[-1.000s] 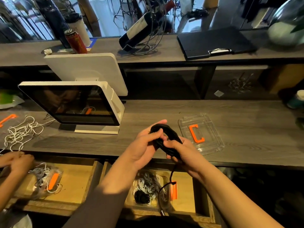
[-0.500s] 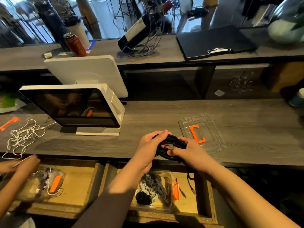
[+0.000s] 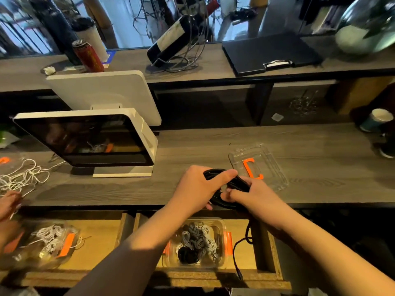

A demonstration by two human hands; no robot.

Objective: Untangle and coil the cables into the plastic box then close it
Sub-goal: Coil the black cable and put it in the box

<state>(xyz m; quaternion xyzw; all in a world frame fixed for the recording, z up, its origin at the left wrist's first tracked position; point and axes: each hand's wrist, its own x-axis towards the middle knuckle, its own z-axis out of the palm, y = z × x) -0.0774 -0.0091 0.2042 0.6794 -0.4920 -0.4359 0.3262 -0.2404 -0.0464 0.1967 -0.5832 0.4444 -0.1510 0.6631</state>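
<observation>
Nearest, plastic box (image 3: 195,242) of coiled cables in the open drawer. Above it, left hand (image 3: 197,186) and right hand (image 3: 251,194) gripping the black cable coil (image 3: 227,189) at the surface (image 3: 192,146) edge, fingertips hidden. Beyond, clear lid (image 3: 259,165).

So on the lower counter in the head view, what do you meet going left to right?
White cord tangle → screen terminal → left hand → black cable coil → clear lid with orange latch → paper cup.
</observation>
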